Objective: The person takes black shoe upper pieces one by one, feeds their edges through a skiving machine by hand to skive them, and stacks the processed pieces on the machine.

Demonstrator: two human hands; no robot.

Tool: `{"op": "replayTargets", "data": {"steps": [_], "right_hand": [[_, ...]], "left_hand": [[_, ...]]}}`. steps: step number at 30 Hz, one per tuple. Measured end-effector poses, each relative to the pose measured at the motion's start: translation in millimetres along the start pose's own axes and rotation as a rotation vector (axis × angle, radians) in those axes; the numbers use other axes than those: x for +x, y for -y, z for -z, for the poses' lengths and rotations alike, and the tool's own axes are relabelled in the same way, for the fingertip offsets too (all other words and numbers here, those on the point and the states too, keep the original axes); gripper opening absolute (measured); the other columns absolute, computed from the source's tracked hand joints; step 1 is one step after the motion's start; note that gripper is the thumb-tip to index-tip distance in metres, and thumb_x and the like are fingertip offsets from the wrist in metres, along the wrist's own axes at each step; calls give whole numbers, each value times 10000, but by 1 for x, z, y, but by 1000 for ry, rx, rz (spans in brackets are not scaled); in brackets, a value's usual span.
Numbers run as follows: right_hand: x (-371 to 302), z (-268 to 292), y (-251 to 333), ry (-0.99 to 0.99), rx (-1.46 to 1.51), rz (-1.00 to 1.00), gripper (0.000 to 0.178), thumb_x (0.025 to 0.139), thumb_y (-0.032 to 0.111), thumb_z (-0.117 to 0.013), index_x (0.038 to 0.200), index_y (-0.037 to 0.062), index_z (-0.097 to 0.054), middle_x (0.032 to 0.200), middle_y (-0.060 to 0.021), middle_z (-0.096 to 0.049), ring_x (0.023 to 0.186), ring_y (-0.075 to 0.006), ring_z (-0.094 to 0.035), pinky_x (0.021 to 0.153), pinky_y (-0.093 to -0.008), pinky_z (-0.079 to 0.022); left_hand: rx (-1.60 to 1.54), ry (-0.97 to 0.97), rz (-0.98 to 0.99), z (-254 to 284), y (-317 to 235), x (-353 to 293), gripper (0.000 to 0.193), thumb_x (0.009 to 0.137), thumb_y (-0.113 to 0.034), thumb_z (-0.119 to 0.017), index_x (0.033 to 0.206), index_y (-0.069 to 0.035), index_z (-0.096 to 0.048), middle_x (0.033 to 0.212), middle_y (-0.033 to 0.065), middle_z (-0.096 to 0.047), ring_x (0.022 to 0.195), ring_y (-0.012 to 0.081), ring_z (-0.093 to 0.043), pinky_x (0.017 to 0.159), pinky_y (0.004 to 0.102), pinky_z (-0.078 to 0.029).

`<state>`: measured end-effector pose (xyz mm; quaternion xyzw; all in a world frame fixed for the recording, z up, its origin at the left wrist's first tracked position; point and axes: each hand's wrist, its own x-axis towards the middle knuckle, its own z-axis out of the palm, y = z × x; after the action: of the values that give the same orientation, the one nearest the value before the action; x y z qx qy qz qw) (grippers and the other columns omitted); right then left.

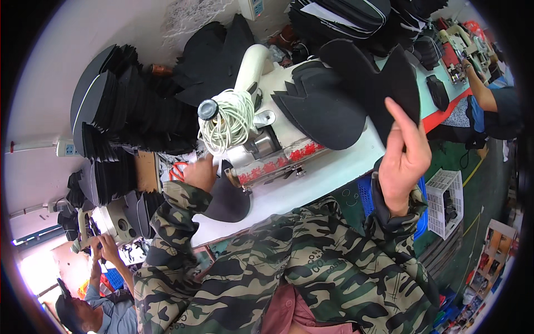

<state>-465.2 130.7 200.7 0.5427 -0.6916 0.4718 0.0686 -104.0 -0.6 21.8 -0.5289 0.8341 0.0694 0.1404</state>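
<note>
At the sewing machine's (pixel 286 156) left end, my left hand (pixel 200 173) is close to the needle area, its fingers mostly hidden. Beside it, a curved black sheet piece (pixel 229 201) hangs over the front edge of the white table (pixel 328 177). On the right, my raised right hand (pixel 409 158) pinches the edge of a large black notched piece (pixel 397 83), index finger stretched along its face. More black notched pieces (pixel 328 111) lie on the machine's bed. A bundle of pale cord (pixel 227 122) hangs around the machine's head.
Tall stacks of black cut pieces (pixel 111 111) stand along the left wall, and tied bundles (pixel 339 22) at the back. Orange-handled scissors (pixel 177 171) lie near my left hand. A white crate (pixel 445 203) stands on the floor. Other people work at machines left and right.
</note>
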Motion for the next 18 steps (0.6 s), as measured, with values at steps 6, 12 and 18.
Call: {"op": "replayTargets", "data": {"steps": [6, 12, 18], "right_hand": [[-40, -60, -23, 448, 121, 136, 215, 770, 7, -643, 983, 27, -665, 1099, -145, -648, 952, -333, -618, 828, -394, -517], [-84, -80, -11, 642, 408, 8, 212, 809, 71, -645, 1015, 24, -657, 999, -157, -669, 887, -346, -638, 784, -410, -522], [-100, -83, -22, 849, 427, -157, 255, 836, 81, -636, 1076, -2, -646, 988, -168, -678, 891, -326, -663, 787, -374, -524]], "left_hand": [[90, 157, -203, -44, 16, -16, 253, 831, -221, -638, 1059, -131, -576, 978, 136, -624, 737, 359, -686, 616, 462, -539], [146, -95, -399, -49, 22, -14, 86, 829, -152, -570, 900, -117, -603, 874, 77, -591, 824, 287, -633, 725, 400, -514], [72, -245, -605, -66, 37, -16, 75, 754, -134, -616, 814, -90, -610, 844, 81, -569, 876, 261, -564, 827, 389, -444]]}}
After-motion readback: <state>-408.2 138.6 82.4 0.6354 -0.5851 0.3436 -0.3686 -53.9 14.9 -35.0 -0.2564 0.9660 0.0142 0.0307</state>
